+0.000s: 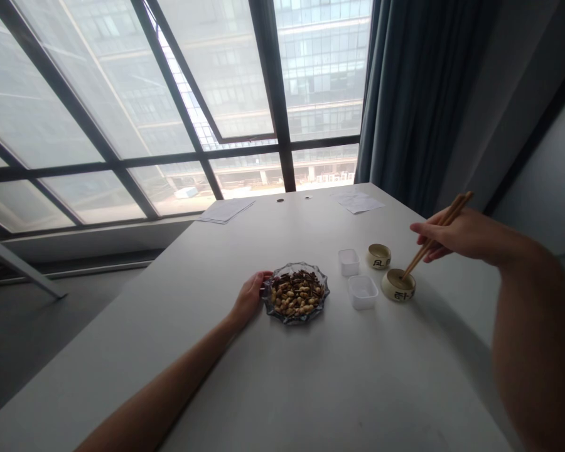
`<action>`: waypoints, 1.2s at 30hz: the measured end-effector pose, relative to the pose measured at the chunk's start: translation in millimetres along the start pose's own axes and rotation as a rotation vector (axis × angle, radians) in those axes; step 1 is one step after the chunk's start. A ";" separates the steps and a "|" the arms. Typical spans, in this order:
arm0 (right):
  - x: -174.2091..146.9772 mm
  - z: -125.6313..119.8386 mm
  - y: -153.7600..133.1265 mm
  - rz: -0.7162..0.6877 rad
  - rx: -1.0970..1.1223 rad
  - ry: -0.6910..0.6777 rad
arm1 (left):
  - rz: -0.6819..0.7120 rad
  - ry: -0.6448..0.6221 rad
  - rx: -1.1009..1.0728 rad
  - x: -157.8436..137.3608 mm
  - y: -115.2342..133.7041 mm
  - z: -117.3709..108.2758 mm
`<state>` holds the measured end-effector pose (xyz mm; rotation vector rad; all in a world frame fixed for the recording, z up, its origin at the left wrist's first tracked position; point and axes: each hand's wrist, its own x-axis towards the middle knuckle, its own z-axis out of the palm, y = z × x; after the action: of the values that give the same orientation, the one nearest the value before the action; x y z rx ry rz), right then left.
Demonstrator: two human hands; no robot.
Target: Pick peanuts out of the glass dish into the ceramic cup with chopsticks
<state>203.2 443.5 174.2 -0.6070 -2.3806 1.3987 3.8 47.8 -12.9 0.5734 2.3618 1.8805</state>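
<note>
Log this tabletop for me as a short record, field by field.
Left grip: at the left side of a scalloped glass bowl
Glass bowl contents: peanuts, dark slender pieces
Right grip: holding wooden chopsticks, tips at the nearer ceramic bowl
Farther ceramic bowl: beside two translucent plastic containers
Surface: white table

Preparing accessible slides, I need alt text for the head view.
The right hand holds chopsticks, tips in a small bowl; the left hand touches a glass dish of peanuts and dark pieces on a white table. Two clear containers and another bowl stand nearby.
</note>
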 end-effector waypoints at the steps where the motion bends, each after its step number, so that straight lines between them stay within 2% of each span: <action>1: 3.2 3.7 1.5 0.033 -0.024 -0.052 | 0.000 0.001 0.000 0.0 0.4 -0.1; 5: 17.3 20.8 11.0 0.035 -0.086 -0.201 | 0.001 -0.005 -0.005 -0.9 1.6 -0.3; 9: 24.4 31.6 17.0 0.024 -0.110 -0.265 | 0.001 -0.011 -0.011 -2.0 1.7 -0.1; 13: 23.2 28.6 16.3 -0.014 -0.064 -0.215 | -0.003 -0.013 -0.012 -2.5 2.1 0.0; 19: 11.1 16.0 5.9 -0.021 0.015 -0.062 | -0.003 -0.006 0.001 -2.7 3.2 -0.2; 22: 3.0 20.2 -3.0 -0.109 0.030 0.012 | 0.002 -0.003 0.013 -2.8 4.0 0.1; 25: -5.4 40.4 -13.7 -0.262 0.115 0.029 | 0.007 0.004 0.027 -3.1 5.4 0.5; 27: -11.1 63.1 -19.6 -0.351 0.193 -0.066 | 0.010 0.009 0.037 -3.4 6.4 0.6; 30: -20.0 104.9 -23.0 -0.463 0.319 -0.305 | 0.015 0.015 0.049 -3.3 7.3 0.3; 33: -29.6 144.5 -20.3 -0.467 0.364 -0.539 | 0.022 0.018 0.059 -2.6 7.2 -0.1; 36: -37.8 172.3 -15.2 -0.407 0.344 -0.657 | 0.029 0.019 0.065 -2.3 6.4 -0.3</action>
<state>152.2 289.3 104.0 0.4768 -2.3998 1.9396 7.4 48.0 -7.1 0.6015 2.4477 1.8341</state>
